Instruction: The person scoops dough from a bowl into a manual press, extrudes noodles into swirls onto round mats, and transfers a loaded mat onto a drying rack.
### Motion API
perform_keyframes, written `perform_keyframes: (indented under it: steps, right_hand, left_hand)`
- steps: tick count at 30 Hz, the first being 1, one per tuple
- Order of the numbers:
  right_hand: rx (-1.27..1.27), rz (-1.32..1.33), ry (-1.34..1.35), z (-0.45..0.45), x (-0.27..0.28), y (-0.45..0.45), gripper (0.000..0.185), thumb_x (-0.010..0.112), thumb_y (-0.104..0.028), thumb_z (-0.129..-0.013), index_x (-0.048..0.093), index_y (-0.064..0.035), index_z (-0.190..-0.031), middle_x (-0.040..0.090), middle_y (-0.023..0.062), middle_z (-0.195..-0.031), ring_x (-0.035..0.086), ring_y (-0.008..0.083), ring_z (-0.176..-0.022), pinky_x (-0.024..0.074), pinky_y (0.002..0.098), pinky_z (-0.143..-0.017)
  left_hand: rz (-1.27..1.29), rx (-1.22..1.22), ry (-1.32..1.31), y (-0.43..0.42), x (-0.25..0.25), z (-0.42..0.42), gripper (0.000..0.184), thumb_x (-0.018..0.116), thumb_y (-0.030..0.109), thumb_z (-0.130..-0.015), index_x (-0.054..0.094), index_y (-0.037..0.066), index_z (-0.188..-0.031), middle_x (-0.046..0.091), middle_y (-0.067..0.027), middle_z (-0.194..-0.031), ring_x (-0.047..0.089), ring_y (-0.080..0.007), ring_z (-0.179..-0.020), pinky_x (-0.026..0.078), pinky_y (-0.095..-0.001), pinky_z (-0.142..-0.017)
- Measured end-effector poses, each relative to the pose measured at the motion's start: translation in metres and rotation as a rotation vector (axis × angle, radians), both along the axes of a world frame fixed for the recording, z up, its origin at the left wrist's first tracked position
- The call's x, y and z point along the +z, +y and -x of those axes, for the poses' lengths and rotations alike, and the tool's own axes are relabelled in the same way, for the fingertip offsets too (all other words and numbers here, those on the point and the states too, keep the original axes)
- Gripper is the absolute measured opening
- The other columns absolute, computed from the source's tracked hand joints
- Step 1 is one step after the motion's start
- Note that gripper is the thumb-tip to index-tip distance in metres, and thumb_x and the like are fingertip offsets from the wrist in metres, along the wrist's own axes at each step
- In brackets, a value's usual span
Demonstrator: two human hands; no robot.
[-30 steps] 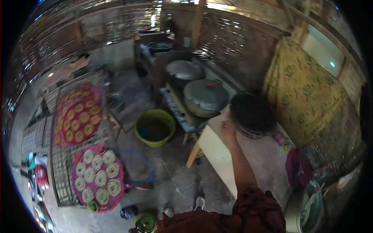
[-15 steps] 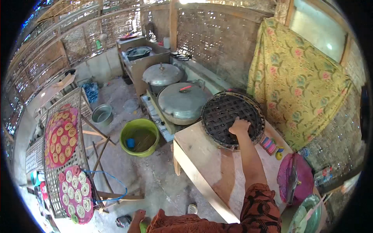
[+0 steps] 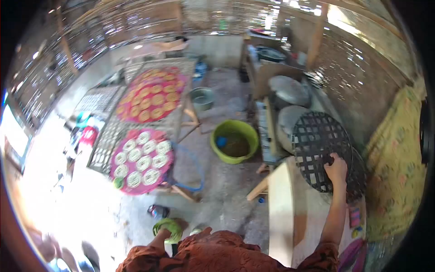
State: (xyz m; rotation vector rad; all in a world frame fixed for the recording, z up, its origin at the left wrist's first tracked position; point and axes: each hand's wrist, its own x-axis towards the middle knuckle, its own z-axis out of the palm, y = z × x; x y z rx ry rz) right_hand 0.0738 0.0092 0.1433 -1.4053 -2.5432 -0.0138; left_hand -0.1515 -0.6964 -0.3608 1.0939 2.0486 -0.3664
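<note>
A round black woven tray with an open lattice stands tilted over the right-hand table, in front of the lidded pots. My right hand grips it, fingers curled into the lattice. Behind it, a second dark round basket rests on the table. Low in the view, my left hand is at a small green bowl-like thing; its fingers are hidden by that thing.
A pale wooden table is at right. Lidded metal pots stand behind it. A green tub sits on the floor. At left, racks hold pink round mats with coiled pieces. A patterned yellow cloth hangs right.
The view has turned left. The lattice tray has come up off the dark basket in my right hand and now tilts. My left hand and the green thing show more fully.
</note>
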Motion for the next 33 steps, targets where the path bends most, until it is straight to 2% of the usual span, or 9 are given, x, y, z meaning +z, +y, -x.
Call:
perform_keyframes:
  steps: [2, 5, 10, 13, 16, 19, 21, 24, 33]
  right_hand:
    - [0.251, 0.016, 0.12, 0.068, 0.02, -0.081, 0.043, 0.072, -0.016, -0.071, 0.062, -0.0044, -0.111, 0.063, 0.0218, -0.105, 0.06, 0.0379, -0.098, 0.0489, 0.0429, -0.083]
    - [0.69, 0.048, 0.168, 0.169, 0.015, -0.182, 0.044, 0.07, -0.013, -0.072, 0.062, -0.0077, -0.115, 0.064, 0.0174, -0.103, 0.059, 0.0355, -0.099, 0.0478, 0.0429, -0.086]
    - [1.28, 0.146, 0.28, 0.331, -0.035, -0.337, 0.041, 0.07, -0.018, -0.072, 0.064, -0.0091, -0.112, 0.063, 0.0141, -0.096, 0.058, 0.0337, -0.096, 0.0478, 0.0427, -0.086]
    - [1.383, 0.114, 0.128, 0.395, -0.06, -0.405, 0.041, 0.069, -0.021, -0.073, 0.063, -0.0108, -0.113, 0.062, 0.0133, -0.096, 0.058, 0.0337, -0.096, 0.0481, 0.0417, -0.086]
    - [1.453, 0.105, -0.023, 0.437, -0.084, -0.444, 0.045, 0.069, -0.026, -0.074, 0.063, -0.0087, -0.114, 0.061, 0.0183, -0.099, 0.057, 0.0355, -0.098, 0.0494, 0.0428, -0.086]
    - [1.461, 0.087, -0.083, 0.452, -0.102, -0.462, 0.045, 0.07, -0.027, -0.073, 0.063, -0.0088, -0.113, 0.061, 0.0185, -0.099, 0.058, 0.0359, -0.099, 0.0488, 0.043, -0.088]
    - [1.487, 0.077, -0.055, 0.458, -0.117, -0.465, 0.044, 0.07, -0.026, -0.072, 0.063, -0.009, -0.113, 0.062, 0.0187, -0.099, 0.058, 0.0364, -0.099, 0.0486, 0.0433, -0.088]
    - [1.483, 0.097, -0.055, 0.46, -0.123, -0.467, 0.044, 0.07, -0.025, -0.072, 0.063, -0.0094, -0.112, 0.062, 0.0191, -0.098, 0.058, 0.0373, -0.099, 0.0482, 0.044, -0.088]
    - [1.426, 0.142, -0.18, 0.458, -0.124, -0.471, 0.044, 0.067, -0.022, -0.076, 0.06, -0.0088, -0.117, 0.059, 0.0203, -0.106, 0.055, 0.0382, -0.105, 0.0471, 0.0437, -0.09]
  left_hand:
    - [-0.003, -0.197, -0.064, -0.038, 0.004, -0.007, 0.024, 0.057, 0.019, -0.078, 0.068, 0.006, -0.095, 0.069, -0.015, -0.084, 0.068, -0.0301, -0.078, 0.053, -0.045, -0.068]
    - [-0.103, 0.991, -0.064, -0.066, 0.009, -0.026, 0.02, 0.058, 0.016, -0.077, 0.066, 0.002, -0.089, 0.068, -0.018, -0.082, 0.067, -0.0321, -0.08, 0.053, -0.0449, -0.068]
    - [-0.281, 0.757, -0.06, -0.114, -0.011, -0.024, 0.023, 0.056, 0.017, -0.08, 0.062, 0.005, -0.099, 0.066, -0.0181, -0.078, 0.066, -0.0348, -0.075, 0.053, -0.0468, -0.064]
    - [-0.184, 0.466, 0.218, -0.143, -0.023, -0.031, 0.019, 0.054, 0.027, -0.088, 0.065, 0.017, -0.099, 0.07, 0.0007, -0.084, 0.065, -0.0132, -0.063, 0.05, -0.031, -0.052]
    - [-0.299, 0.86, -0.046, -0.181, -0.023, -0.049, 0.018, 0.059, 0.023, -0.081, 0.066, 0.009, -0.089, 0.068, -0.0131, -0.087, 0.065, -0.0346, -0.086, 0.053, -0.0465, -0.069]
    - [-0.23, 0.797, -0.051, -0.218, -0.026, -0.075, 0.021, 0.06, 0.027, -0.08, 0.067, 0.01, -0.088, 0.068, -0.0116, -0.088, 0.065, -0.0338, -0.087, 0.052, -0.0471, -0.07]
    - [0.02, 0.837, -0.162, -0.234, -0.028, -0.095, 0.021, 0.047, 0.027, -0.091, 0.062, 0.017, -0.101, 0.068, -0.0005, -0.096, 0.065, -0.0186, -0.077, 0.052, -0.0339, -0.062]
    - [0.126, 1.491, -0.432, -0.244, -0.031, -0.114, 0.028, 0.05, 0.033, -0.088, 0.07, 0.013, -0.085, 0.07, -0.0053, -0.081, 0.066, -0.021, -0.069, 0.051, -0.0368, -0.062]
    - [-0.009, 1.458, -0.888, -0.258, -0.041, -0.079, 0.029, 0.033, 0.031, -0.096, 0.047, 0.015, -0.116, 0.049, -0.0125, -0.119, 0.048, -0.0339, -0.104, 0.044, -0.0491, -0.085]
